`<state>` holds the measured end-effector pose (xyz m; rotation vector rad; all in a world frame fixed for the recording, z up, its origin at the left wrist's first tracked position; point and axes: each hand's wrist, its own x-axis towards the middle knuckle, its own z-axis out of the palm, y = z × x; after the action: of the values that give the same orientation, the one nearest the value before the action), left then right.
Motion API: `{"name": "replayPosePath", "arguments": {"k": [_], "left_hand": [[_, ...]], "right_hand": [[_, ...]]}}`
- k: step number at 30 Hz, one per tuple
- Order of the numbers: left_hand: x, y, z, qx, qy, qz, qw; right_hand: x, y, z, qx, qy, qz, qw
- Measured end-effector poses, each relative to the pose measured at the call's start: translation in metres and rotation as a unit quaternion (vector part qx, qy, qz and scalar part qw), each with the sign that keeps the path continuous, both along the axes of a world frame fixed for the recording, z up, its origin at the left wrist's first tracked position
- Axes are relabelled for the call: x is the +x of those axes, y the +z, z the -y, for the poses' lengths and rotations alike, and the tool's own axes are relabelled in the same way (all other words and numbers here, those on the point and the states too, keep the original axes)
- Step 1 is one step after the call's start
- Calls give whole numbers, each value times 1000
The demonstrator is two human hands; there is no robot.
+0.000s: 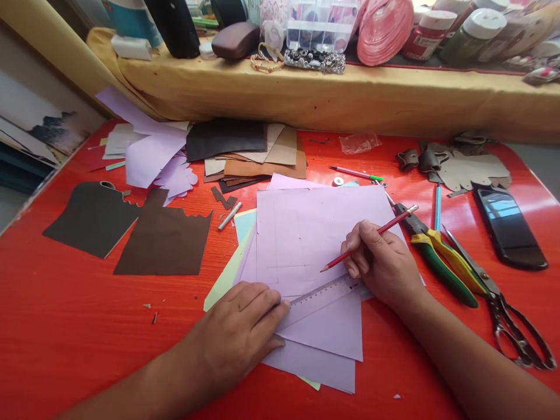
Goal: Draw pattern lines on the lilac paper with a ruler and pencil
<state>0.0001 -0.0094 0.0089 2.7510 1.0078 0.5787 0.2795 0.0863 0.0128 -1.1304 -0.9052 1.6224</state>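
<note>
My right hand (381, 259) is closed around a red pencil (389, 224), its point hanging just above or touching the top lilac paper sheet (315, 219); I cannot tell which. Thin pencil lines show on that sheet. A clear ruler (321, 300) lies slanted across the sheets, its right end beside my right hand. At the ruler's left end, my left hand (238, 324) has its fingers pressed together on it, hiding that end. More lilac sheets (324, 370) and a light green sheet (230, 271) lie underneath, fanned out at different angles.
Pliers (444, 262), scissors (499, 297) and a phone (511, 224) lie on the right. Brown leather pieces (164, 239) and a dark leather piece (94, 219) are on the left. Behind the sheets are stacked leather scraps (266, 166). A cloth-covered ledge (306, 99) holds jars and boxes.
</note>
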Motion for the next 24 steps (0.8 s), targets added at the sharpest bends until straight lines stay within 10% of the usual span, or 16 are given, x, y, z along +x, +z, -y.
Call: {"name": "replayPosePath", "arguments": {"k": [24], "left_hand": [[-7,18,26,113,-19,-101,988]], "right_hand": [[-1,-4,-2,15,-5,-19,1000]]}}
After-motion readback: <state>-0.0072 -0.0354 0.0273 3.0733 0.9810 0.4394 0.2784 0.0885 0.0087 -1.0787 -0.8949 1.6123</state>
